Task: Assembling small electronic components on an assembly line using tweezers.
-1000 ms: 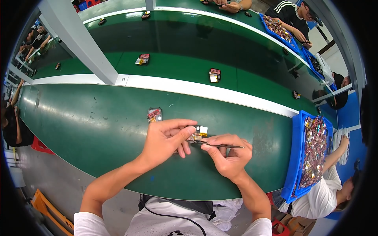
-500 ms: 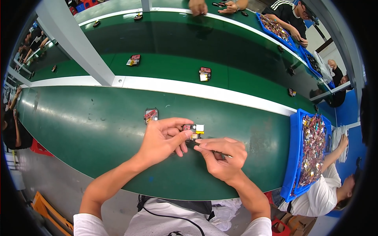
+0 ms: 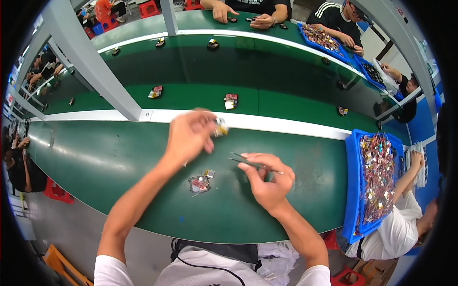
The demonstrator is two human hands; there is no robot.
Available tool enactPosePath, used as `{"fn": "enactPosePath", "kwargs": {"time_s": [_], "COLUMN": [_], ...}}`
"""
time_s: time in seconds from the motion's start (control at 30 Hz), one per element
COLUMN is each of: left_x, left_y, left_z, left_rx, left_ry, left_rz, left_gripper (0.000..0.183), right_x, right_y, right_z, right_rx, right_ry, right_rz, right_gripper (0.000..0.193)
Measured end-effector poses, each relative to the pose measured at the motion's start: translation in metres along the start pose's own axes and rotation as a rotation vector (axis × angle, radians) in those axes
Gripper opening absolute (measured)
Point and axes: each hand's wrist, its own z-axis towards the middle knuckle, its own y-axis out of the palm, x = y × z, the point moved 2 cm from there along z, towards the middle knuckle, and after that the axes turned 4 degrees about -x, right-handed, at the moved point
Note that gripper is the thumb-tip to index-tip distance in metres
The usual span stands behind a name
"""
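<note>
My left hand [image 3: 191, 136] is raised over the far side of the green worktable [image 3: 143, 190], by the white rail. Pinched in its fingers is a small electronic device [image 3: 220, 127] with a white and yellow part, smeared by motion. My right hand [image 3: 269, 183] grips a pair of dark tweezers [image 3: 245, 161], their tips pointing left and apart, with nothing visible between them. On the tabletop between my forearms lies a second device [image 3: 199, 184], a dark frame around a red circuit board. A small silver battery with a yellow edge [image 3: 209, 173] sits at its upper right.
Beyond the white rail [image 3: 267, 124] runs a green conveyor belt [image 3: 191, 95] carrying several similar devices, one of them here [image 3: 231, 101]. At the right stands a blue bin [image 3: 352, 190] heaped with small circuit parts. A grey post [image 3: 95, 62] rises at left. Other people work around.
My left hand has lifted away toward the rail with the device. The tweezers have come off that device and stay in my right hand. The view has tilted up slightly.
</note>
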Motion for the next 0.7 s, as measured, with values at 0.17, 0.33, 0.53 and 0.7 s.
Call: {"fn": "enactPosePath", "kwargs": {"time_s": [0.17, 0.33, 0.53, 0.7], "left_x": [-0.022, -0.033, -0.012, -0.010], "left_y": [-0.058, -0.065, -0.011, -0.010], "left_z": [0.095, 0.108, 0.119, 0.128], "left_rx": [0.272, 0.856, 0.060, -0.024], "left_ry": [-0.026, 0.381, 0.385, 0.348], "left_rz": [0.170, 0.929, 0.677, 0.784], "left_gripper": [0.027, 0.026, 0.017, 0.016], "right_x": [0.012, 0.013, 0.012, 0.013], "right_y": [-0.001, 0.002, 0.003, 0.006], "right_z": [0.001, 0.001, -0.006, -0.005], "right_rx": [0.070, 0.049, -0.018, -0.019], "right_ry": [0.096, 0.127, 0.109, 0.086], "right_rz": [0.017, -0.027, -0.049, -0.039], "right_gripper": [0.021, 0.019, 0.014, 0.018]}}
